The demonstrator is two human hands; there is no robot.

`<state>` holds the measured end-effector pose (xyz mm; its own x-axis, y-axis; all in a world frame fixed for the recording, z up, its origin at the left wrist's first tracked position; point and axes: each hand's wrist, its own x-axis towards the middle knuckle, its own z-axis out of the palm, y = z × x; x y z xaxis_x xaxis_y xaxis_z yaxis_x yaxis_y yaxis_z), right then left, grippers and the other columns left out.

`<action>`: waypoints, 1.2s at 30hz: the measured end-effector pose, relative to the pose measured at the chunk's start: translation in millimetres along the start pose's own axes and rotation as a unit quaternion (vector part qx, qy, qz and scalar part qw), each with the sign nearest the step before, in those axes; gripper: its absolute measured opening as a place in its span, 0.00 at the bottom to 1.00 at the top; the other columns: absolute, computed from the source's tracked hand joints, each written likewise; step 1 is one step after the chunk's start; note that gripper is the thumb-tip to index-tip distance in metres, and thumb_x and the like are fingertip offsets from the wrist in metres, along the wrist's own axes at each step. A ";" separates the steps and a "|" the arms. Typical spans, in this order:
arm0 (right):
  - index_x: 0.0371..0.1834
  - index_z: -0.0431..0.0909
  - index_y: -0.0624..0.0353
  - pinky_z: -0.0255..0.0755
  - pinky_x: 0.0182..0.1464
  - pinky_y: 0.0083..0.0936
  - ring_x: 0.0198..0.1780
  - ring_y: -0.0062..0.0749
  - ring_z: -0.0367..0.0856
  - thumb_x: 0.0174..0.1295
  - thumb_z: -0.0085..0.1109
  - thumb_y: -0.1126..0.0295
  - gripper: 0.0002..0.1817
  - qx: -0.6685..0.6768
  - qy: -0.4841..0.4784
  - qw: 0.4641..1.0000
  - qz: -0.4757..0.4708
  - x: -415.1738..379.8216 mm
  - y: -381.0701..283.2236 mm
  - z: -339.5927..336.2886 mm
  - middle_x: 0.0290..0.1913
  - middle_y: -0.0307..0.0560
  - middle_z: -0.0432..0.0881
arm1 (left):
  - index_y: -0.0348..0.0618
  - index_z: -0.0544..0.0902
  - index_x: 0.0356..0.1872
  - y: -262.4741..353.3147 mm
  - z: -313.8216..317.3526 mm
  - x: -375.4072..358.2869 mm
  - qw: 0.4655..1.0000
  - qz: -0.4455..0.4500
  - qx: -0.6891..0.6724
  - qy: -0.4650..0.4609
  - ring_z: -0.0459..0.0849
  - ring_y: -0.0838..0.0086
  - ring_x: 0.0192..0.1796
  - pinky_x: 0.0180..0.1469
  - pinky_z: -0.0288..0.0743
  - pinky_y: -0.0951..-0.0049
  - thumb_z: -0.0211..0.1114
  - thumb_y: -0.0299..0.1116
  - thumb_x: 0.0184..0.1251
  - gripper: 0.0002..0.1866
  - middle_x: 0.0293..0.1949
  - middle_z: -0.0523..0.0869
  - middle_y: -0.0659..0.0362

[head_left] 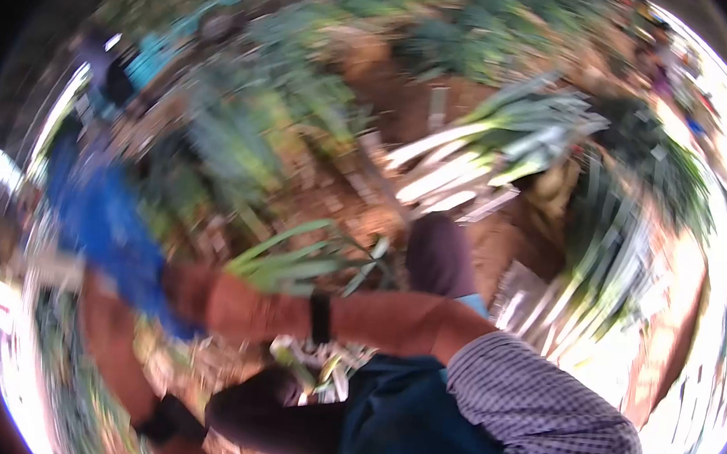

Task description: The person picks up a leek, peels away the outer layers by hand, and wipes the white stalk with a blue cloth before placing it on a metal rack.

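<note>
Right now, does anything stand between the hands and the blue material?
Nothing visible does. The right hand and left hand both meet the blue material in this view; motion blur hides the exact contact.

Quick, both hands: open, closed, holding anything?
Left hand: at the blurred blue material; grip can't be told.
Right hand: also at it; too blurred to tell open or closed.

Right hand [189, 294] and left hand [107, 326] close together, both blurred, grip indeterminable; bent forearms [381, 319] converge behind them.
</note>
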<state>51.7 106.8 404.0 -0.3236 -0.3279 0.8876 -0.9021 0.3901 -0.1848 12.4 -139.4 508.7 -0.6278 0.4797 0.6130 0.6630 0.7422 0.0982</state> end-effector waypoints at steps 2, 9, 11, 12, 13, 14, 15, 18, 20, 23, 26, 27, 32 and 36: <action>0.42 0.82 0.67 0.77 0.54 0.45 0.55 0.49 0.82 0.47 0.67 0.67 0.19 -0.109 -0.157 0.980 0.061 -56.1 0.2 12.2 0.47 0.58 0.84 | 0.37 0.75 0.64 -16.3 -4.3 8.6 0.906 -0.228 -0.353 0.041 0.82 0.64 0.55 0.62 0.75 0.66 0.58 0.36 0.74 0.22 0.55 0.82 0.52; 0.55 0.82 0.61 0.79 0.49 0.34 0.48 0.35 0.85 0.64 0.66 0.64 0.19 0.342 -0.185 0.857 0.339 -95.5 33.5 -107.8 0.49 0.51 0.86 | 0.41 0.74 0.65 -50.1 -73.2 11.4 0.746 -0.387 -0.534 0.097 0.80 0.66 0.53 0.65 0.72 0.58 0.58 0.41 0.78 0.22 0.50 0.81 0.58; 0.54 0.84 0.58 0.78 0.46 0.30 0.44 0.30 0.83 0.67 0.63 0.63 0.16 0.268 -0.104 0.857 0.427 -119.3 66.4 -141.6 0.44 0.44 0.86 | 0.34 0.75 0.63 37.3 -102.6 18.9 0.836 -0.319 -0.408 0.180 0.81 0.68 0.53 0.64 0.73 0.56 0.58 0.38 0.79 0.21 0.51 0.82 0.55; 0.53 0.84 0.57 0.78 0.44 0.28 0.42 0.27 0.82 0.69 0.62 0.63 0.14 0.225 -0.048 0.843 0.486 -122.9 83.8 -154.7 0.42 0.41 0.85 | 0.31 0.75 0.61 30.3 -124.3 12.3 0.847 -0.263 -0.425 0.182 0.82 0.69 0.51 0.64 0.74 0.56 0.57 0.37 0.79 0.20 0.48 0.82 0.54; 0.53 0.85 0.55 0.77 0.43 0.26 0.40 0.24 0.81 0.71 0.61 0.63 0.13 0.184 0.005 0.833 0.521 -125.0 100.6 -171.5 0.40 0.38 0.85 | 0.28 0.75 0.60 60.4 -133.0 18.1 0.852 -0.268 -0.384 0.233 0.83 0.67 0.47 0.62 0.73 0.61 0.60 0.37 0.78 0.21 0.42 0.84 0.54; 0.55 0.83 0.58 0.77 0.47 0.27 0.42 0.23 0.81 0.70 0.62 0.67 0.14 0.111 0.032 0.821 0.559 -103.5 100.7 -201.9 0.45 0.40 0.84 | 0.27 0.75 0.59 84.2 -141.5 17.3 0.865 -0.245 -0.349 0.265 0.84 0.65 0.45 0.61 0.74 0.61 0.59 0.37 0.78 0.21 0.40 0.84 0.53; 0.55 0.82 0.61 0.76 0.49 0.26 0.43 0.23 0.81 0.68 0.63 0.68 0.14 0.046 0.038 0.902 0.428 -107.5 108.6 -213.7 0.45 0.40 0.85 | 0.28 0.75 0.59 87.3 -158.4 9.0 0.878 -0.238 -0.329 0.254 0.83 0.65 0.47 0.61 0.75 0.58 0.58 0.36 0.79 0.20 0.41 0.84 0.52; 0.54 0.81 0.66 0.74 0.52 0.25 0.46 0.23 0.80 0.67 0.64 0.70 0.16 0.063 0.084 0.895 0.434 -105.4 122.9 -223.6 0.46 0.40 0.85 | 0.32 0.73 0.61 94.3 -181.1 -22.0 0.833 -0.225 -0.443 0.244 0.79 0.69 0.43 0.58 0.75 0.57 0.55 0.34 0.80 0.17 0.39 0.79 0.55; 0.55 0.81 0.65 0.74 0.52 0.25 0.46 0.23 0.80 0.66 0.64 0.72 0.16 0.046 0.060 0.868 0.490 -100.9 143.4 -203.0 0.46 0.40 0.85 | 0.34 0.73 0.59 96.6 -181.0 -40.1 0.809 -0.234 -0.467 0.268 0.75 0.72 0.37 0.51 0.75 0.61 0.56 0.36 0.80 0.17 0.35 0.75 0.59; 0.54 0.83 0.61 0.78 0.52 0.26 0.45 0.25 0.84 0.64 0.67 0.70 0.16 0.133 0.012 0.835 0.534 -84.1 175.2 -121.1 0.45 0.43 0.87 | 0.36 0.76 0.56 72.7 -169.1 -72.8 0.789 -0.248 -0.512 0.232 0.73 0.75 0.34 0.45 0.74 0.67 0.58 0.41 0.79 0.18 0.31 0.74 0.61; 0.48 0.86 0.58 0.80 0.47 0.24 0.40 0.23 0.85 0.63 0.69 0.65 0.13 0.277 -0.053 0.789 0.546 -15.9 164.5 -25.3 0.39 0.40 0.88 | 0.36 0.76 0.58 59.9 -132.6 -90.6 0.757 -0.282 -0.551 0.208 0.73 0.75 0.35 0.44 0.73 0.67 0.59 0.40 0.77 0.18 0.32 0.73 0.62; 0.49 0.84 0.62 0.81 0.47 0.24 0.43 0.28 0.87 0.64 0.70 0.63 0.16 0.313 -0.111 0.789 0.517 25.5 140.3 -2.4 0.43 0.45 0.88 | 0.36 0.76 0.59 60.3 -117.5 -88.4 0.731 -0.314 -0.564 0.224 0.73 0.75 0.36 0.44 0.73 0.66 0.59 0.39 0.77 0.18 0.32 0.73 0.62; 0.65 0.73 0.68 0.76 0.64 0.31 0.57 0.45 0.84 0.60 0.70 0.45 0.41 0.300 -0.150 0.911 0.239 122.1 74.9 61.3 0.57 0.59 0.84 | 0.33 0.74 0.61 44.9 -82.3 -80.0 0.706 -0.313 -0.609 0.182 0.71 0.76 0.37 0.47 0.72 0.67 0.59 0.39 0.77 0.21 0.34 0.70 0.64; 0.59 0.76 0.65 0.82 0.47 0.29 0.49 0.30 0.85 0.58 0.76 0.53 0.34 0.315 -0.199 0.922 0.103 84.8 -1.5 57.2 0.49 0.51 0.86 | 0.31 0.75 0.59 28.5 -68.9 -40.9 0.701 -0.269 -0.639 0.168 0.72 0.76 0.39 0.48 0.74 0.67 0.59 0.35 0.77 0.19 0.36 0.73 0.62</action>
<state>9.3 29.3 455.4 -0.4726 -0.6414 0.6043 -0.7564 -0.0567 -0.6517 85.1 -170.1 540.4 -0.9377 -0.0058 0.3474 0.3268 -0.3540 0.8763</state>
